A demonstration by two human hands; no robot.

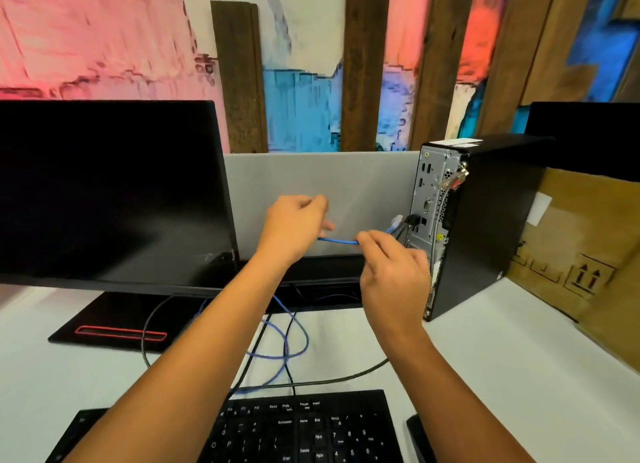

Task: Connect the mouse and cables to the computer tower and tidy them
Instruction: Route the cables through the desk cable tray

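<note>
Holding: you have a blue cable [337, 241] stretched in the air between both hands, above the white desk [485, 358] and in front of the grey divider panel [311, 175].
Left hand: your left hand [294, 227] is raised, its fingers curled, and the cable's left end runs in under them; the blur keeps you from seeing whether the fingertips actually clamp it.
Right hand: your right hand [391, 272] pinches the cable between thumb and forefinger, the other fingers loosely bent.
Cable run: from your right hand the blue line rises to a pale plug [396, 220] just beside the rear panel of the computer tower [485, 220]; whether it is seated in a port you cannot tell.
Tower: it stands upright on the desk's right side, back panel turned toward you, with a dark connector beside the plug.
Loose cables: more blue cable loops on the desk below your arms, crossing black cables [311, 379].
Around you: a dark monitor [110, 192] stands left, a black keyboard [304, 428] lies nearest you, and a cardboard box [581, 248] sits right of the tower.
</note>
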